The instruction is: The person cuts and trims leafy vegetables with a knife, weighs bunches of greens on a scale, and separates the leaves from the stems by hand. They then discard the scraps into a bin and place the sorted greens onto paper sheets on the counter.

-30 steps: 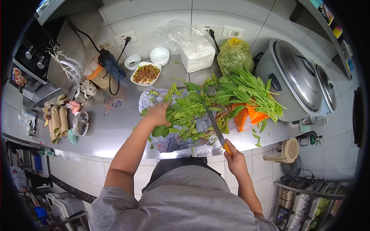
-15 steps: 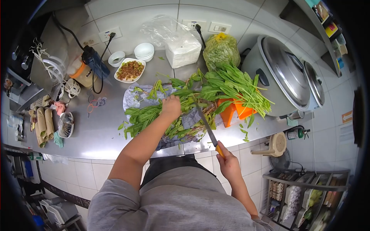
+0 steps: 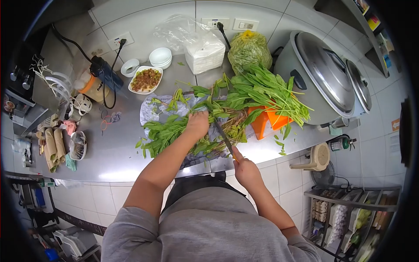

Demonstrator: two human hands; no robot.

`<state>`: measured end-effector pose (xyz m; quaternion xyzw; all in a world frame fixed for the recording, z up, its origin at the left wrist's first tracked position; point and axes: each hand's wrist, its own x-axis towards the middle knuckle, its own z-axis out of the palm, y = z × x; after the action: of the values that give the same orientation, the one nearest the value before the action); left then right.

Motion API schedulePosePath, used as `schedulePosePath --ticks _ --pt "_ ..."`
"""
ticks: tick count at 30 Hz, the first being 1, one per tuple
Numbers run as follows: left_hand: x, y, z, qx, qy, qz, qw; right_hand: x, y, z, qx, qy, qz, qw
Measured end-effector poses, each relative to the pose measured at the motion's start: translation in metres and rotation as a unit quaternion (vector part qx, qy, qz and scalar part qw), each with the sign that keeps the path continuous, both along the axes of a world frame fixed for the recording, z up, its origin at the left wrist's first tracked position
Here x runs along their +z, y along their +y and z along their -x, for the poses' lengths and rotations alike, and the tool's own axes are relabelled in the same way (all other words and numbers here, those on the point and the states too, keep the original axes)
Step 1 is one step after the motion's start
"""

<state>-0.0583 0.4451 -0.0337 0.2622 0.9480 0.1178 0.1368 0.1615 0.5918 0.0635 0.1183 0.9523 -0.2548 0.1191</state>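
Observation:
My left hand (image 3: 198,123) is closed over the stems of a bunch of leafy greens (image 3: 168,133) lying on crumpled newspaper (image 3: 148,109). In my right hand (image 3: 248,172) is a knife (image 3: 224,138) with a yellow handle. Its blade points away from me, and the tip lies among the stems just right of my left hand. A larger pile of greens (image 3: 262,89) rests over an orange basket (image 3: 260,125), with its pale stems hanging to the right. Reddish stems and loose leaves lie around the blade. Where the blade's tip meets the stems is partly hidden.
Behind the greens stand a dish of chopped food (image 3: 146,80), white bowls (image 3: 160,56), a stack of white napkins (image 3: 204,59) and a bag of greens (image 3: 248,50). A large lidded cooker (image 3: 286,65) stands at the right. The metal counter's front edge (image 3: 118,178) is close to my body.
My right hand has moved left with the knife, bringing the blade nearer my left hand. My left hand stays on the greens. The view has shifted slightly.

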Motion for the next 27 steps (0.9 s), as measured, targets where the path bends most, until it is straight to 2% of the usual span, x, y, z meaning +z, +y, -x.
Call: schedulePosePath --ticks 4,6,7,8,10,11,14,15,16,18,19,21,24,26,27 --pt "0.036 -0.014 0.01 0.001 -0.067 -0.013 0.998 -0.001 0.005 0.001 -0.015 0.0 0.031 0.999" --pt "0.044 -0.031 0.025 0.079 -0.163 -0.204 0.962 -0.005 0.015 -0.006 -0.028 0.01 0.105 0.994" --pt "0.049 -0.041 0.03 0.043 -0.163 -0.275 0.947 -0.006 0.017 -0.012 -0.026 0.037 0.1 0.994" --pt "0.052 -0.049 0.033 0.044 -0.161 -0.271 0.948 -0.006 0.019 -0.018 -0.026 0.038 0.104 0.993" --pt "0.064 -0.063 0.038 0.096 -0.13 -0.332 0.929 -0.002 0.021 -0.028 -0.041 0.079 0.092 0.992" --pt "0.065 -0.07 0.041 0.13 -0.075 -0.303 0.941 0.001 0.021 -0.031 -0.052 0.077 0.063 0.994" --pt "0.052 -0.096 0.045 0.147 -0.008 -0.233 0.961 0.006 0.025 -0.04 -0.039 0.112 0.027 0.993" --pt "0.04 -0.102 0.041 0.132 -0.055 -0.216 0.966 0.002 0.026 -0.044 -0.041 0.134 0.011 0.99" --pt "0.043 -0.101 0.024 0.129 -0.054 -0.212 0.967 0.0 0.028 -0.045 -0.044 0.135 0.015 0.99" --pt "0.045 -0.09 -0.019 0.001 0.073 -0.078 0.994 -0.002 0.028 -0.047 -0.044 0.166 -0.014 0.985" --pt "0.038 -0.089 -0.033 -0.004 0.075 -0.072 0.995 -0.004 0.029 -0.046 -0.053 0.15 -0.021 0.987" --pt "0.022 -0.087 -0.055 -0.024 0.214 -0.078 0.973 -0.009 0.028 -0.038 -0.07 0.15 -0.026 0.986" --pt "0.023 -0.087 -0.073 0.011 0.2 -0.106 0.974 -0.013 0.029 -0.017 -0.1 0.122 -0.036 0.987" --pt "0.02 -0.085 -0.066 0.029 0.181 -0.137 0.974 -0.03 0.032 0.001 -0.088 0.177 -0.091 0.976" --pt "0.022 -0.082 -0.057 0.066 0.176 -0.148 0.971 -0.04 0.035 0.011 -0.078 0.148 -0.105 0.98"
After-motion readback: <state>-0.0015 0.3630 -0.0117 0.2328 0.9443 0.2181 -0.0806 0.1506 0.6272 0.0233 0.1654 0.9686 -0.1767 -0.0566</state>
